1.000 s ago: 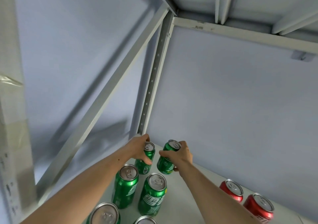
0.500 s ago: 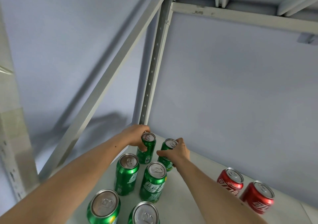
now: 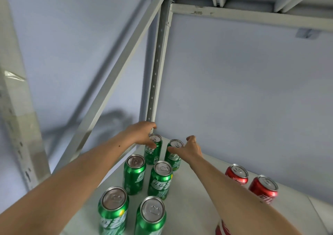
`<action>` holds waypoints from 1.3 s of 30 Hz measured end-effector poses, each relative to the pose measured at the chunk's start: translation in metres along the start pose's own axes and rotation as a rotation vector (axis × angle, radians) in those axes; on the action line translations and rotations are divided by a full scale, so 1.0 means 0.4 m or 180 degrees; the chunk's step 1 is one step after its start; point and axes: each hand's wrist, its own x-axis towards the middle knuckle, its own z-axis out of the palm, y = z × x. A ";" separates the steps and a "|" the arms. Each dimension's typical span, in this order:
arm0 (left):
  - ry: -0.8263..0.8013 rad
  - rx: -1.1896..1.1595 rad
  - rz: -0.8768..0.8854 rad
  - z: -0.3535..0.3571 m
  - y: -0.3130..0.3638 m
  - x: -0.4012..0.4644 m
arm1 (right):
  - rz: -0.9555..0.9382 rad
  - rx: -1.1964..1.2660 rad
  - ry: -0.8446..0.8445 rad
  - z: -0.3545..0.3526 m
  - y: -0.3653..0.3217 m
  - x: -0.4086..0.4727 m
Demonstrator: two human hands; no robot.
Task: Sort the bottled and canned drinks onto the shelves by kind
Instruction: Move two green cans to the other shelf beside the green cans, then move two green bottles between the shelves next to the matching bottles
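- Green cans (image 3: pixel 134 174) stand in two rows on the shelf (image 3: pixel 194 197); red cans (image 3: pixel 236 174) sit apart, right
- Left hand (image 3: pixel 142 133) and right hand (image 3: pixel 191 148) hover with fingers spread, each at a back can's top

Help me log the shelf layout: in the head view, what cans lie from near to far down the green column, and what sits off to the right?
Near green pair → middle green pair → far green pair under the hands; red cans stand apart to the right.
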 end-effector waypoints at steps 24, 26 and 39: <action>0.0049 0.0415 0.1529 -0.014 0.788 -0.406 | -0.0161 -0.1282 0.1627 -0.633 0.430 -0.697; -0.0009 0.0398 0.1674 0.003 0.883 -0.426 | -0.0021 -0.1389 0.1683 -0.701 0.498 -0.737; -0.0087 0.0074 0.2087 0.125 1.527 -0.443 | 0.0312 -0.1742 0.1916 -1.176 0.945 -0.847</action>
